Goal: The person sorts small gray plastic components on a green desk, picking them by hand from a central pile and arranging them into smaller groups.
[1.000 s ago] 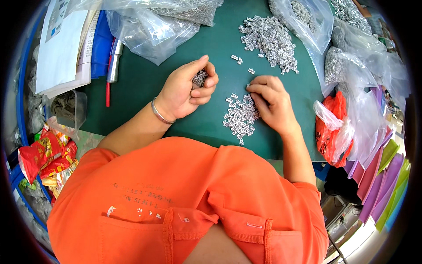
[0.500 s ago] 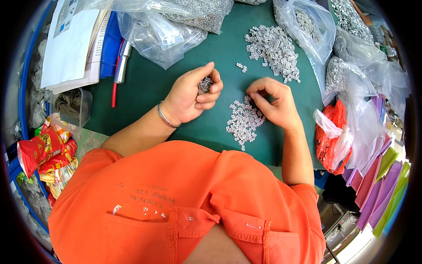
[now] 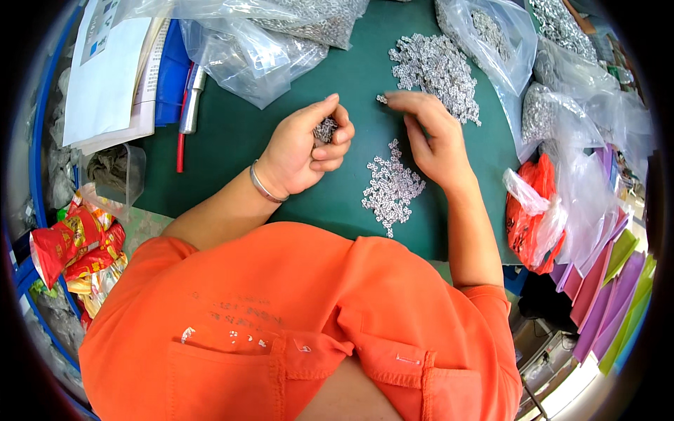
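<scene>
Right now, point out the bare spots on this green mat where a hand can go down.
Bare mat lies between the red pen and the left hand. A narrow strip separates the small pile from the big pile; the right hand fills it. Bags crowd the top and right.

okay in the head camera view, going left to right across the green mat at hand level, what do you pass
Red pen → silver bracelet → left hand holding small silver parts → loose pile of silver parts → right hand → red plastic bag
</scene>
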`<state>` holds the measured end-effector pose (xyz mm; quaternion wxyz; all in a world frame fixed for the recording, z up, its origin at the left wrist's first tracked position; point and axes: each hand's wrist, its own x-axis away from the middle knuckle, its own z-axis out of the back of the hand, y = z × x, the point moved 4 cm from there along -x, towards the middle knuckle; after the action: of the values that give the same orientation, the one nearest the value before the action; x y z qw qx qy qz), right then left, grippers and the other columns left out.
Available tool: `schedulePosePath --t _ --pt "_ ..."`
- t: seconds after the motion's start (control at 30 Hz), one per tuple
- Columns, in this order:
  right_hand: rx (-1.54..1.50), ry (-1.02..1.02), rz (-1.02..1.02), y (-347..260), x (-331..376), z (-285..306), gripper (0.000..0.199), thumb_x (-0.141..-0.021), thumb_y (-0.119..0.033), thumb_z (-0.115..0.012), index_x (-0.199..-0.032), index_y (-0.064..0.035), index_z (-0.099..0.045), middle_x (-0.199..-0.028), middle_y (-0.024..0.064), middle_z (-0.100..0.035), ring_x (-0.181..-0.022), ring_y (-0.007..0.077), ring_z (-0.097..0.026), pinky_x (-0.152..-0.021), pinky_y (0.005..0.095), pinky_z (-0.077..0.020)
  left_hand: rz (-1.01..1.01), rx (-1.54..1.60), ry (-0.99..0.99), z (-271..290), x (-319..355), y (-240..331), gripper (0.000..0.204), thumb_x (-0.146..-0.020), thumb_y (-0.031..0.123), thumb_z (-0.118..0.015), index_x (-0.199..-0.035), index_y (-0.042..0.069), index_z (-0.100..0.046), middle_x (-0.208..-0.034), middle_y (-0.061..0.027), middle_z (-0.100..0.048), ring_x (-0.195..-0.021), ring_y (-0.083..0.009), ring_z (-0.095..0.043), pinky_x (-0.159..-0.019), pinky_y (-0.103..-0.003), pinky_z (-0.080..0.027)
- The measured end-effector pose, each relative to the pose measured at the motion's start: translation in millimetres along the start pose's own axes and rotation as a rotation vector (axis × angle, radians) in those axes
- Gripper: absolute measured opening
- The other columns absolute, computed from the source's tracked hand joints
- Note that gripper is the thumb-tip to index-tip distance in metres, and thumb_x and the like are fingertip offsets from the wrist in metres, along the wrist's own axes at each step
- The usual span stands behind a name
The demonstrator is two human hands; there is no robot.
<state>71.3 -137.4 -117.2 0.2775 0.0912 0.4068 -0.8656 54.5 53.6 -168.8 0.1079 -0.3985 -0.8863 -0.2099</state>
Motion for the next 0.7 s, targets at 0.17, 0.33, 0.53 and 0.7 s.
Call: schedulePosePath --t 0.17,0.33,0.53,0.7 --pt "-0.026 -0.137 -0.017 -3 6 -7 0.045 -0.069 0.016 -0.054 -0.109 -0.0016 -0.066 -0.113 0.0131 -0.068 -0.106 0.0343 -0.061 -0.094 0.0413 -0.049 -0.001 -0.019 0.012 -2 -1 -1 0.034 -0.108 0.032 -0.036 -0.091 0.008 -0.054 -0.075 -0.0027 -0.05 -0.046 -0.006 -0.032 -0.039 -0.02 -0.025" --pt "-0.081 -0.232 -0.025 -18 50 -1 0.039 -0.071 0.014 -0.053 -0.102 -0.002 -0.068 -0.113 0.0119 -0.069 -0.105 0.0332 -0.061 -0.094 0.0418 -0.0477 -0.008 -0.021 0.017 0 -1 -2 0.034 -0.108 0.032 -0.036 -0.09 0.009 -0.054 -0.075 -0.0025 -0.051 -0.046 -0.0061 -0.031 -0.039 -0.02 -0.025" --pt "0.015 -0.044 -0.033 -19 32 2 0.036 -0.075 0.013 -0.055 -0.107 0.0004 -0.066 -0.116 0.0169 -0.065 -0.11 0.0357 -0.059 -0.095 0.0412 -0.0476 -0.02 -0.035 0.007 -1 -1 -1 0.034 -0.108 0.032 -0.036 -0.091 0.009 -0.054 -0.075 -0.0026 -0.051 -0.046 -0.0062 -0.031 -0.039 -0.02 -0.025" --pt "0.365 0.054 0.056 7 -10 -11 0.037 -0.079 0.011 -0.055 -0.113 0.0015 -0.064 -0.12 0.0185 -0.062 -0.111 0.0385 -0.058 -0.096 0.042 -0.0471 -0.025 -0.045 0.012 -3 -1 -2 0.034 -0.108 0.032 -0.037 -0.091 0.009 -0.055 -0.075 -0.0025 -0.05 -0.046 -0.0062 -0.031 -0.039 -0.02 -0.025"
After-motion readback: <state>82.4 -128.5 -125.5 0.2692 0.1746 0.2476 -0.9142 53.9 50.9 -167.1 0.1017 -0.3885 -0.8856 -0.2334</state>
